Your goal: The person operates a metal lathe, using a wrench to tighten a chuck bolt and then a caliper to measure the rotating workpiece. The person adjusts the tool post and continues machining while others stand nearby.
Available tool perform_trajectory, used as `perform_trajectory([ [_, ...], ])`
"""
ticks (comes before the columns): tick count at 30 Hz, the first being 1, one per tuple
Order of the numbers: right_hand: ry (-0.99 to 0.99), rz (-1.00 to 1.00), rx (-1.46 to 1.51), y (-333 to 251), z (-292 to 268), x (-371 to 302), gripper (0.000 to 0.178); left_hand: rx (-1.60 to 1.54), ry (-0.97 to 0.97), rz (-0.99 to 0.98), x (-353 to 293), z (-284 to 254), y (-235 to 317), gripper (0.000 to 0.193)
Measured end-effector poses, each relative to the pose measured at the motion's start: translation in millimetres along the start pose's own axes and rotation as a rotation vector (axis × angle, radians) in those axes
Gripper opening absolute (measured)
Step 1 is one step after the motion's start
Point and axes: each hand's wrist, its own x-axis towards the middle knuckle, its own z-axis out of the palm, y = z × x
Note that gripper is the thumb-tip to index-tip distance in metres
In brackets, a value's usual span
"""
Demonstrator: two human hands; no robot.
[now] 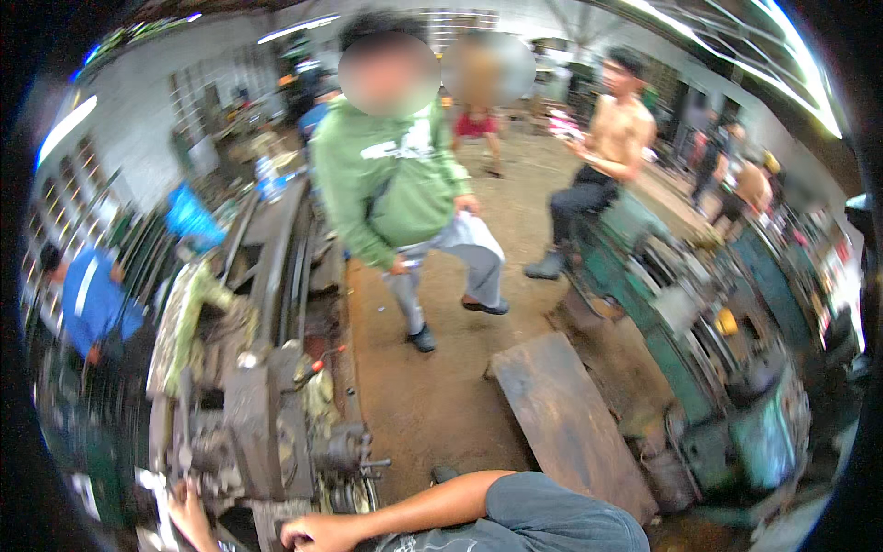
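Observation:
A worn metal lathe (253, 428) runs away from me on the left side, grimy and grey-brown. At its near left edge is my left hand (189, 515), next to a bright, shiny metal part (152, 480); its fingers are smeared, so their grip does not show. My right forearm crosses the lower edge of the view. At its end my right hand (320, 534) lies curled against the near end of the lathe; whatever is under its fingers is hidden. Just beyond it sticks out a round metal fitting with short handles (354, 453).
A person in a green hoodie (391, 175) walks in the aisle beside the lathe. Another person (621, 133) sits on a green machine (635, 267) at right. A low metal-topped table (561, 405) stands in between. A worker in blue (92, 299) bends at far left.

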Motion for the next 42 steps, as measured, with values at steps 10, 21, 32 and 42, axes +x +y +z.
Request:
perform_trajectory([
  [10,0.296,0.31,-0.035,33.5,-97.2,-75.3,0.026,0.332,-0.084,0.111,18.4,0.8,-31.5,0.025],
  [21,0.233,0.261,0.164,-11.6,-119.3,-2.5,0.022,0.215,-0.064,0.016,-14.2,-16.0,17.5,0.017],
  [32,0.198,-0.324,-0.229,-89.7,-99.2,129.4,0.019,0.144,0.199,0.065,-41.2,6.0,18.0,0.021],
  [42,0.226,-0.256,-0.708,-50.6,-110.2,268.5,0.033,0.211,0.342,0.027,-35.6,18.3,20.3,0.021],
])
